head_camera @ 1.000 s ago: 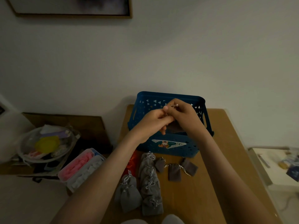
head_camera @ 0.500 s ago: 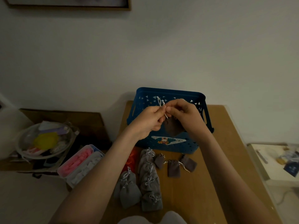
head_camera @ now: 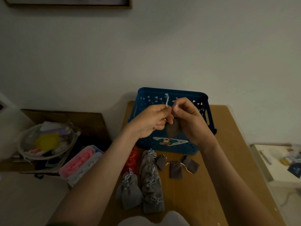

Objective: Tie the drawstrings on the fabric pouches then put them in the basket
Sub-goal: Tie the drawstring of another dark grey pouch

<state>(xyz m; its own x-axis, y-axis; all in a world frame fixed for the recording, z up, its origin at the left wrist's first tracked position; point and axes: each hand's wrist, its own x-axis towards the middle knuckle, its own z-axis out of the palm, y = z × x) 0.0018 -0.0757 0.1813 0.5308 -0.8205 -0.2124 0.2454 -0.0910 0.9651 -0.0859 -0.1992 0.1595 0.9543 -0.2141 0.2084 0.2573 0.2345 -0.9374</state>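
We hold a small brown pouch (head_camera: 173,130) above the table (head_camera: 228,144), before the blue basket (head_camera: 187,94) at its far edge, our left hand (head_camera: 149,121) pinching its white drawstring (head_camera: 167,100) and our right hand (head_camera: 192,123) pinching the cord just beside it.

Seemingly free basket (head_camera: 187,93), pouches (head_camera: 150,181) in front

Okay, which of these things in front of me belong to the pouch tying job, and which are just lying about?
For the job: brown pouch, its drawstring pinched by left hand and right hand, blue basket, grey pouches, three small brown pouches.
Lying about: pink-and-white box, clear bowl of oddments, orange fabric.
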